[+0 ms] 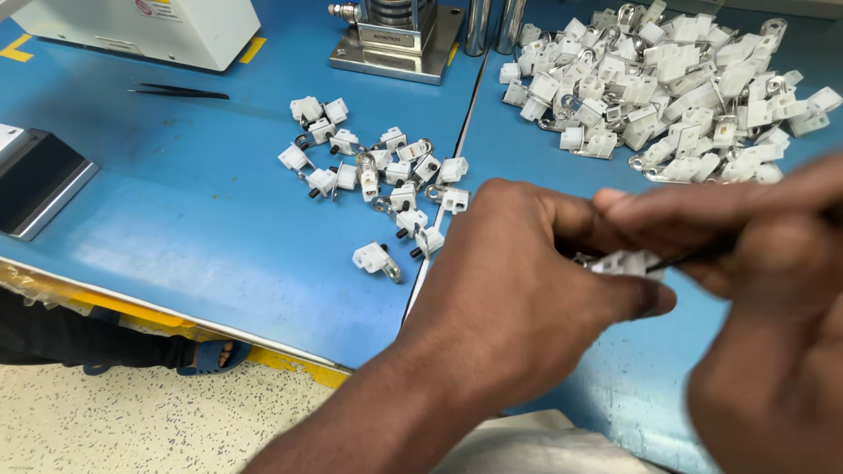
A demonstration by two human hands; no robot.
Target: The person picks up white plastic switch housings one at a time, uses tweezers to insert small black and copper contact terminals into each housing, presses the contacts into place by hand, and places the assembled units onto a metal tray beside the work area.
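The left hand (518, 281) is pinching a small white plastic block (625, 262) near the table's near right edge while the right hand (764, 254) is gripping a thin black tool (694, 256), so holding the block steady seems best.

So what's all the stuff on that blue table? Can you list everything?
Small white part: one, white plastic, pinched between both hands.
Thin dark tool: one, black, in the right hand, tip at the part.
Small heap of parts: about twenty, white with metal loops, table middle.
Big heap of parts: too many to count, white, far right.
Tweezers: one, black, far left.
Metal press base: one, silver, top middle.
White machine: one, top left.
Table: one, blue.
Left hand: holds the part.
Right hand: blurred, holds the tool.
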